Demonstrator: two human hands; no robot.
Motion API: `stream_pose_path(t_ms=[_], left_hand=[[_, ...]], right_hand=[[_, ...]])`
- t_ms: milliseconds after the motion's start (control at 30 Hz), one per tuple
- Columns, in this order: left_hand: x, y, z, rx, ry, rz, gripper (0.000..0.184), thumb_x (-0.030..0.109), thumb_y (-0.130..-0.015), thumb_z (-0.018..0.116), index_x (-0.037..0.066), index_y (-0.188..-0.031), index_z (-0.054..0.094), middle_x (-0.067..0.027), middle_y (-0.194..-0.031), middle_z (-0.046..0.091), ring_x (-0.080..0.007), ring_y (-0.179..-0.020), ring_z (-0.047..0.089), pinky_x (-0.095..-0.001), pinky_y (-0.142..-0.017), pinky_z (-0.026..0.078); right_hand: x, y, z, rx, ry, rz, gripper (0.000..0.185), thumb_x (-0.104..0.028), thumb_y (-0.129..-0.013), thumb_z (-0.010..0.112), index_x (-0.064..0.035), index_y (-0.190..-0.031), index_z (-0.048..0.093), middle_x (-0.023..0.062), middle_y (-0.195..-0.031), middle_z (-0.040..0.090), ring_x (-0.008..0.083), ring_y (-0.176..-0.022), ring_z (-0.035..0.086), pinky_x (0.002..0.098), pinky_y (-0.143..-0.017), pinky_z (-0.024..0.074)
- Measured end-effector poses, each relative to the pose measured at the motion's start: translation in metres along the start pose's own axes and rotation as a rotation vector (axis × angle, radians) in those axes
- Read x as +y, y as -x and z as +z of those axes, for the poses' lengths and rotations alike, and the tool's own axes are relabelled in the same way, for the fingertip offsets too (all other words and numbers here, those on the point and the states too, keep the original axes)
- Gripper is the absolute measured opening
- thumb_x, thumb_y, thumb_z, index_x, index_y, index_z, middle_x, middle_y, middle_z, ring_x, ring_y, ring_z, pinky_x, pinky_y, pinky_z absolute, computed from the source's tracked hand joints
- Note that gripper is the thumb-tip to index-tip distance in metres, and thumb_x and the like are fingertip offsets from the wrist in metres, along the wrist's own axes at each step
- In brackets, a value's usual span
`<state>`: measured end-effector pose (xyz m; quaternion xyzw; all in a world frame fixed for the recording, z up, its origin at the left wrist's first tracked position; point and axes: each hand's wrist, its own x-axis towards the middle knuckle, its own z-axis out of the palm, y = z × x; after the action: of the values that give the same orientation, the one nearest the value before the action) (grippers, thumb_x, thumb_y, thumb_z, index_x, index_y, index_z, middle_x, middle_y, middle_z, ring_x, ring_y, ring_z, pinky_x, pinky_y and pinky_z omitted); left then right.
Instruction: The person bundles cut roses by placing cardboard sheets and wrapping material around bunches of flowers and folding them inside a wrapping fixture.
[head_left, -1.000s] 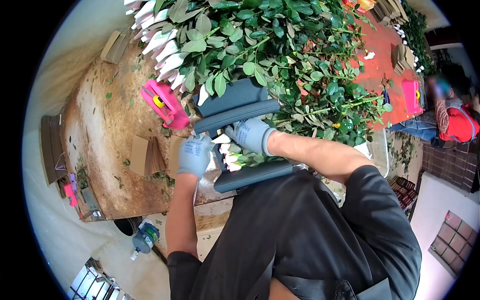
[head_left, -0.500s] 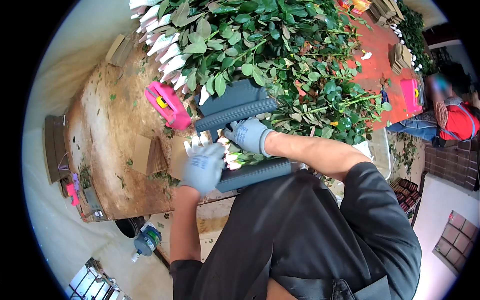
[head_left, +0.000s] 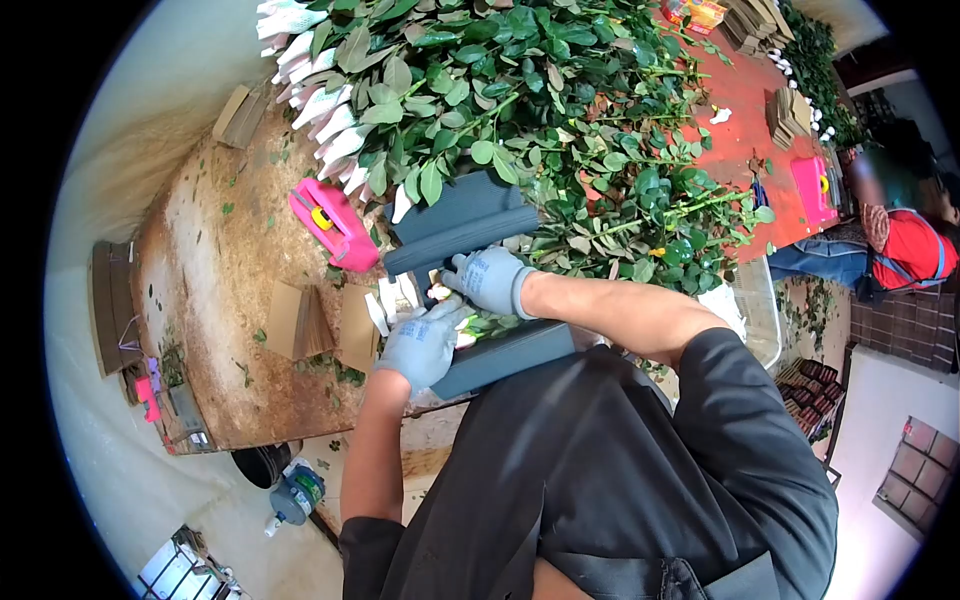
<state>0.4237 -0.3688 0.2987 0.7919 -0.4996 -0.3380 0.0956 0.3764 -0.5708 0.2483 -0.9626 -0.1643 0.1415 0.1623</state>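
Both hands wear pale grey gloves. My left hand (head_left: 418, 347) lies over pink-and-white rose heads (head_left: 466, 330) between two dark ribbed pads; its fingertips are among the blooms and what they grip is hidden. Close beside it, my right hand (head_left: 487, 281) has its fingers bent in at the flower heads, below the upper dark pad (head_left: 462, 238). The lower dark pad (head_left: 508, 358) runs along the table edge by my lap. White pointed pieces (head_left: 390, 302) stick out left of the blooms, next to my left hand's fingers.
A pink tape dispenser (head_left: 334, 224) stands left of the pads. Cardboard pieces (head_left: 298, 320) lie on the stained table (head_left: 200, 290). A large heap of leafy stems (head_left: 560, 110), with white-wrapped heads at its left, fills the far side. A person in red (head_left: 915, 248) is at the right.
My left hand has moved right and over the flower heads, beside my right hand. White pieces now show left of the blooms. My right hand has hardly moved.
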Motion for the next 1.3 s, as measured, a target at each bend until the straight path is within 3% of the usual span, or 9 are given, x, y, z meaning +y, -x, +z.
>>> stream_pose_path(t_ms=[300, 433, 467, 567, 700, 800, 967, 1033, 1300], left_hand=[[0.002, 0.004, 0.004, 0.125, 0.007, -0.043, 0.047, 0.013, -0.091, 0.055, 0.003, -0.137, 0.057, -0.0181, -0.145, 0.052, -0.0403, -0.126, 0.051, -0.0493, -0.112, 0.037], [0.007, 0.004, -0.006, -0.046, 0.044, -0.150, 0.049, 0.011, -0.091, 0.054, 0.006, -0.140, 0.056, -0.0168, -0.149, 0.050, -0.0411, -0.132, 0.049, -0.0500, -0.112, 0.038], [0.001, 0.006, 0.003, 0.049, -0.007, -0.095, 0.050, 0.011, -0.090, 0.054, 0.007, -0.139, 0.056, -0.0141, -0.151, 0.049, -0.0404, -0.125, 0.054, -0.0494, -0.107, 0.042], [0.006, 0.004, -0.001, 0.116, -0.010, -0.043, 0.053, 0.011, -0.089, 0.055, 0.008, -0.142, 0.055, -0.0112, -0.155, 0.046, -0.0427, -0.119, 0.059, -0.0480, -0.106, 0.047], [0.007, 0.001, -0.002, 0.091, -0.076, -0.057, 0.051, 0.012, -0.090, 0.054, 0.008, -0.141, 0.057, -0.0087, -0.156, 0.045, -0.0416, -0.123, 0.058, -0.0468, -0.106, 0.047], [0.013, 0.001, -0.006, 0.101, -0.022, -0.073, 0.048, 0.009, -0.087, 0.054, 0.005, -0.135, 0.060, -0.0163, -0.148, 0.052, -0.0407, -0.118, 0.059, -0.0486, -0.102, 0.046], [0.012, 0.002, -0.006, 0.094, -0.036, -0.074, 0.047, 0.010, -0.087, 0.055, 0.005, -0.134, 0.060, -0.0162, -0.149, 0.052, -0.0404, -0.120, 0.058, -0.0487, -0.104, 0.045], [0.009, 0.003, -0.002, 0.095, -0.101, -0.060, 0.050, 0.012, -0.090, 0.054, 0.009, -0.139, 0.059, -0.0073, -0.155, 0.048, -0.0366, -0.113, 0.062, -0.0452, -0.101, 0.048], [0.003, 0.005, 0.004, 0.097, -0.050, -0.053, 0.053, 0.014, -0.092, 0.054, 0.011, -0.145, 0.052, -0.0106, -0.158, 0.042, -0.0363, -0.123, 0.061, -0.0484, -0.101, 0.049]], right_hand=[[-0.006, 0.014, -0.014, 0.110, 0.056, -0.073, 0.033, -0.020, -0.089, 0.063, -0.0082, -0.120, 0.064, 0.0148, -0.108, 0.064, 0.0333, -0.095, 0.069, 0.0462, -0.074, 0.0550], [-0.007, 0.033, -0.099, 0.375, -0.152, -0.093, 0.017, -0.021, -0.088, 0.064, -0.0105, -0.102, 0.062, 0.0125, -0.093, 0.062, 0.0310, -0.087, 0.067, 0.0463, -0.068, 0.0528], [0.012, 0.032, -0.099, 0.668, -0.125, -0.107, 0.020, -0.020, -0.087, 0.067, -0.0133, -0.105, 0.062, 0.0090, -0.084, 0.060, 0.0303, -0.074, 0.065, 0.0422, -0.063, 0.0519], [0.080, 0.028, -0.108, 0.897, -0.210, 0.167, 0.017, -0.016, -0.089, 0.063, -0.0111, -0.106, 0.062, 0.0141, -0.095, 0.064, 0.0365, -0.082, 0.064, 0.0464, -0.068, 0.0523], [0.166, 0.033, -0.055, 0.475, 0.105, 0.605, 0.033, -0.019, -0.092, 0.058, -0.0027, -0.121, 0.059, 0.0191, -0.106, 0.065, 0.0387, -0.100, 0.064, 0.0478, -0.082, 0.0530], [0.195, 0.036, -0.023, 0.392, 0.250, 0.603, 0.036, -0.019, -0.093, 0.055, -0.0013, -0.124, 0.059, 0.0197, -0.114, 0.064, 0.0375, -0.108, 0.062, 0.0466, -0.087, 0.0525], [0.197, 0.034, -0.039, 0.035, 0.223, 0.580, 0.025, -0.017, -0.096, 0.053, -0.0095, -0.110, 0.073, 0.0143, -0.104, 0.073, 0.0334, -0.096, 0.072, 0.0430, -0.076, 0.0574], [0.201, 0.041, -0.041, 0.089, 0.344, 0.539, 0.023, -0.018, -0.094, 0.055, -0.0129, -0.101, 0.076, 0.0122, -0.098, 0.075, 0.0315, -0.088, 0.074, 0.0434, -0.070, 0.0581], [0.165, 0.139, -0.156, 0.316, 0.644, 0.707, 0.016, -0.013, -0.085, 0.064, -0.0094, -0.100, 0.070, 0.0110, -0.099, 0.068, 0.0274, -0.093, 0.068, 0.0398, -0.075, 0.0556]])
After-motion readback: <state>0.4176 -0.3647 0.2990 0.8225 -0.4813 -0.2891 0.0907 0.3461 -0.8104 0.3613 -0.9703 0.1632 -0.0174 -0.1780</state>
